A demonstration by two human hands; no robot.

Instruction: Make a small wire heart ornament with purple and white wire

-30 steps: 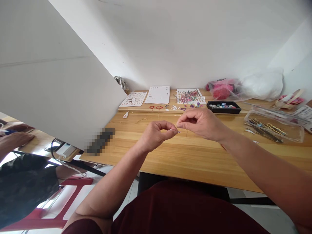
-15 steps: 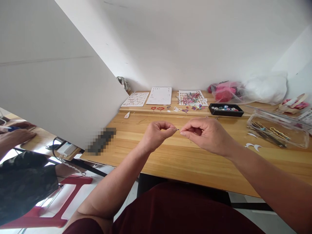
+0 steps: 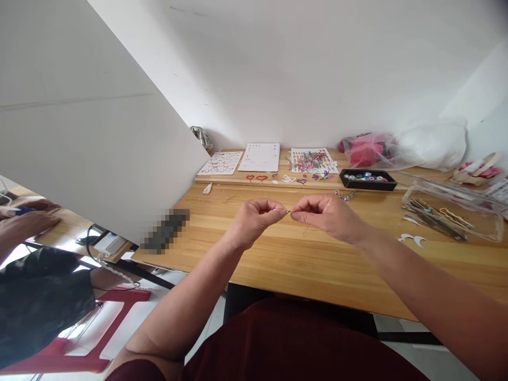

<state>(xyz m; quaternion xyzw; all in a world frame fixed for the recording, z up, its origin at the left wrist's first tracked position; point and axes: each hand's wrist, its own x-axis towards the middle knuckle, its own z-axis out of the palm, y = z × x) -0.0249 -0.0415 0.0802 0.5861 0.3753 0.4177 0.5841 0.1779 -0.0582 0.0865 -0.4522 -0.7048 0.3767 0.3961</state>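
My left hand and my right hand meet fingertip to fingertip over the middle of the table, both closed in a pinch. A tiny dark purplish piece pokes out of the left pinch, too small to make out clearly. From under the right fingers hangs a fine strand of thread. On the ledge beyond lie red heart outlines, a purple heart outline and white looped pieces.
A black tray of thread spools stands at the back right. Near it are a clear box with tweezers-like tools and white crescents. Patterned sheets lie along the ledge. A co-worker's hand shows past the left partition.
My right hand has moved slightly left, closing the gap to my left fingertips. The hanging thread now shows more below it, and small beaded-looking pieces behind that hand have come into view.
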